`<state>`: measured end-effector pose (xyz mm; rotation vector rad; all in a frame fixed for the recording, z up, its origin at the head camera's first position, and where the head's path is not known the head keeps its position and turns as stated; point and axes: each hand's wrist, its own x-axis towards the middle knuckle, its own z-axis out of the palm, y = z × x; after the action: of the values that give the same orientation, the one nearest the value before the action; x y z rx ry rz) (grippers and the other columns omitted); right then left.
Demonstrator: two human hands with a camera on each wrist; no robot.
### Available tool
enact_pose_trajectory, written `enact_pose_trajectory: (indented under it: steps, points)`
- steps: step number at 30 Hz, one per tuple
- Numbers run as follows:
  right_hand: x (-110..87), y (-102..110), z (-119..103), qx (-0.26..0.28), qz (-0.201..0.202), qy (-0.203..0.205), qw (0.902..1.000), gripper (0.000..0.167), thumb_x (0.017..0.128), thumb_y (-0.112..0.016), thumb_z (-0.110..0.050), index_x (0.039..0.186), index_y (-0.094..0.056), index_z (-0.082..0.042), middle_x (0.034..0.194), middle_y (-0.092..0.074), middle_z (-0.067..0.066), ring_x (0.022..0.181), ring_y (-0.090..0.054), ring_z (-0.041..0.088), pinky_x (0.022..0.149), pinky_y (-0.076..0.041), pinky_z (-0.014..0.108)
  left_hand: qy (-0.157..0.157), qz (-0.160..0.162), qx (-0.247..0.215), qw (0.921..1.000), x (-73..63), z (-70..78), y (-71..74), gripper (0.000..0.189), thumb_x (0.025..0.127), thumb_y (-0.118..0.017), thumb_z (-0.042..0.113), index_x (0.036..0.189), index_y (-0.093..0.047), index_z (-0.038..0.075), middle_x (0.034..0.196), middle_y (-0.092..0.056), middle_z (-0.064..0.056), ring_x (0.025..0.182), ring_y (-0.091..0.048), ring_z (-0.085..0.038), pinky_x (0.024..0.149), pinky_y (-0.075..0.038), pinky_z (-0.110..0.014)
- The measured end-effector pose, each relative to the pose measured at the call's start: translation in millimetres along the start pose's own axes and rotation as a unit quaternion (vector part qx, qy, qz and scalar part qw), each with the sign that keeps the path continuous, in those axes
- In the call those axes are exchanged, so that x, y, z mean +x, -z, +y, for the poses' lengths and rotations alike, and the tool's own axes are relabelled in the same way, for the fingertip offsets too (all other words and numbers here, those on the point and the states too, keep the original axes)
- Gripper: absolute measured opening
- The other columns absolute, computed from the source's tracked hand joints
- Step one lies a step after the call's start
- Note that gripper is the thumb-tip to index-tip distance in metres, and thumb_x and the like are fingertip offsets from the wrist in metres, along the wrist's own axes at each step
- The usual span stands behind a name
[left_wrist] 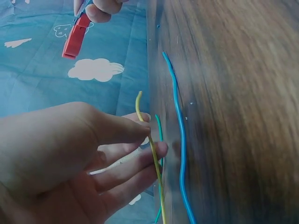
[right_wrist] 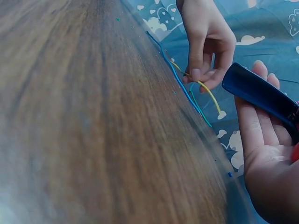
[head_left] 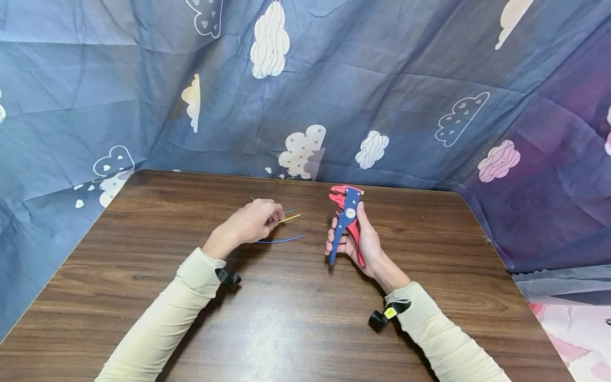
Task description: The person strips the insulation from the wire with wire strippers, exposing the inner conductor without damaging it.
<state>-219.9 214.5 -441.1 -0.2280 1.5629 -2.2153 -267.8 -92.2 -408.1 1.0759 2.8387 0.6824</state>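
My left hand (head_left: pixel 250 222) pinches a yellow wire (left_wrist: pixel 154 156) between thumb and fingers, its free end sticking out past them. Close to that hand is a green wire (left_wrist: pixel 160 127), partly hidden by the fingers in the left wrist view. A longer blue wire (head_left: pixel 286 240) lies on the table on the near side of the hand. To the right, my right hand (head_left: pixel 368 241) holds a blue and red wire stripper (head_left: pixel 350 204) by its handles, head pointing away and red jaws toward the left. The handles stand spread apart.
The brown wooden table (head_left: pixel 296 318) carries tiny scraps, including a blue bit (right_wrist: pixel 230 174) and a green bit (right_wrist: pixel 117 19). A dark blue cloth (head_left: pixel 229 106) with cloud prints hangs behind the table's far edge and along its sides.
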Motion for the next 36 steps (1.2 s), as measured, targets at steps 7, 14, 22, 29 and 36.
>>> enact_pose_trajectory:
  steps: [7, 14, 22, 29, 36]
  points:
    - [0.2, -1, -1, 0.001, -0.002, -0.002, 1.0000, 0.086, 0.104, -0.018, -0.082, 0.113, -0.054, -0.005, 0.087, -0.070, 0.005, 0.077, -0.073, 0.020, 0.082, -0.066, 0.039, -0.027, 0.026, -0.028, 0.9989, 2.5, 2.6, -0.5, 0.013, 0.101, -0.067, -0.001, 0.112, -0.073, 0.003, 0.108, -0.073, -0.005, 0.098, -0.071, -0.018, 0.090, -0.060, -0.035]
    - [-0.7, -1, -2, -0.006, -0.006, 0.001, 1.0000, 0.081, 0.106, -0.012, -0.078, 0.109, -0.058, -0.012, 0.086, -0.070, 0.004, 0.077, -0.074, 0.020, 0.083, -0.066, 0.039, -0.066, 0.061, -0.040, 0.9951, 6.7, 11.5, 2.1, 0.012, 0.102, -0.066, -0.001, 0.112, -0.071, 0.003, 0.110, -0.076, -0.011, 0.100, -0.072, -0.020, 0.091, -0.060, -0.036]
    - [-2.1, -2, -2, -0.007, -0.006, -0.004, 1.0000, 0.082, 0.103, -0.017, -0.083, 0.111, -0.056, -0.011, 0.087, -0.070, 0.004, 0.077, -0.074, 0.020, 0.084, -0.066, 0.039, -0.088, 0.096, -0.035, 0.9909, 9.2, 14.6, 1.6, 0.014, 0.104, -0.063, -0.001, 0.114, -0.072, 0.004, 0.108, -0.073, -0.010, 0.097, -0.068, -0.019, 0.087, -0.058, -0.036]
    - [-2.3, -3, -3, -0.006, -0.008, -0.007, 0.9999, 0.082, 0.105, -0.014, -0.081, 0.111, -0.057, -0.011, 0.087, -0.070, 0.004, 0.078, -0.074, 0.020, 0.084, -0.065, 0.039, -0.088, 0.115, -0.037, 0.9887, 8.6, 15.7, 2.0, 0.013, 0.104, -0.064, 0.000, 0.113, -0.072, 0.005, 0.106, -0.070, -0.006, 0.097, -0.067, -0.019, 0.087, -0.057, -0.036]
    - [-2.8, -2, -2, -0.004, -0.012, -0.014, 0.9998, 0.082, 0.103, -0.018, -0.083, 0.110, -0.057, -0.012, 0.088, -0.070, 0.005, 0.078, -0.075, 0.020, 0.085, -0.066, 0.040, -0.085, 0.121, -0.062, 0.9870, 9.6, 16.4, 0.1, 0.006, 0.107, -0.065, 0.008, 0.109, -0.070, 0.006, 0.103, -0.071, -0.005, 0.094, -0.067, -0.017, 0.084, -0.057, -0.035]
